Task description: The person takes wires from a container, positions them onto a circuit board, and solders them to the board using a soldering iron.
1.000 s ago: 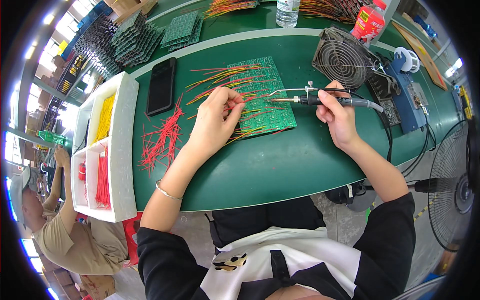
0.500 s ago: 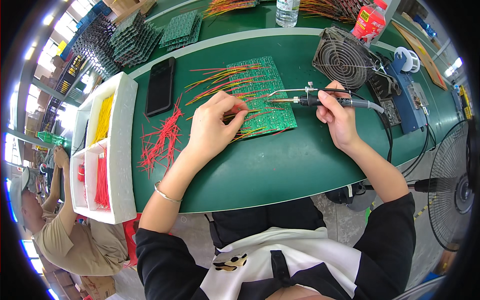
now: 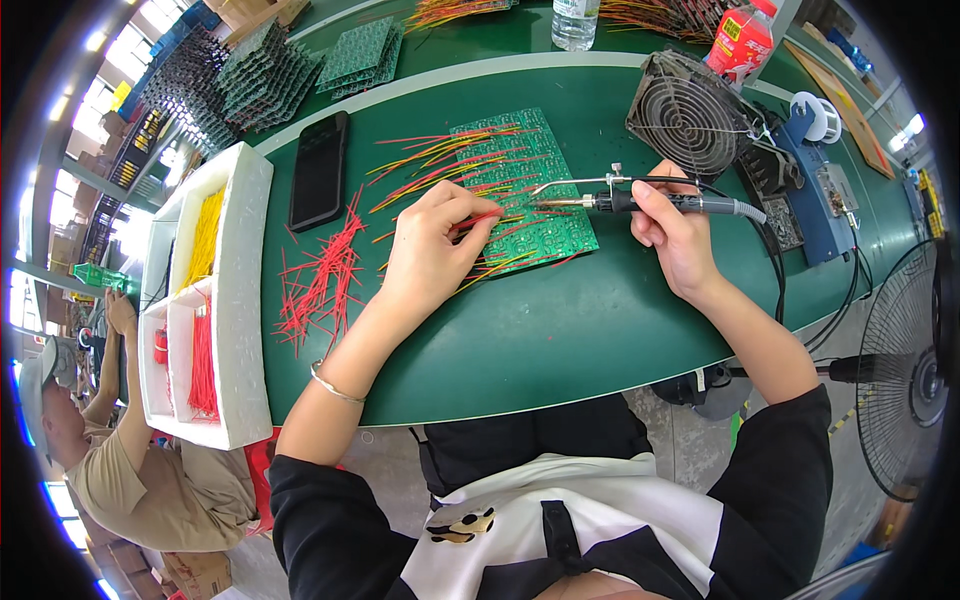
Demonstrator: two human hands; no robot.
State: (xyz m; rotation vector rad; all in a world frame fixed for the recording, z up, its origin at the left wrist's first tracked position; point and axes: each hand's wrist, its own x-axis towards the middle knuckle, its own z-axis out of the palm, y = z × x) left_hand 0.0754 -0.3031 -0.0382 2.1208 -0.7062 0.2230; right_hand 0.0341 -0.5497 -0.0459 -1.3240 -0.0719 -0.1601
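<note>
Foam box [image 3: 240, 300]: yellow wires [image 3: 206, 235], red wires [image 3: 203, 365]. Right hand [image 3: 675, 238]: soldering iron [image 3: 618, 201].

left hand [image 3: 432, 238] in a tight pinch, back of it facing up. right hand [image 3: 674, 236] curled in pen-like grip, well apart. both forearms [image 3: 362, 345] reach forward, angled inward.

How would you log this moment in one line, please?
left hand: pinching red wire; right hand: holding soldering iron; iron tip: over circuit board; loose red wires: left of board
</note>
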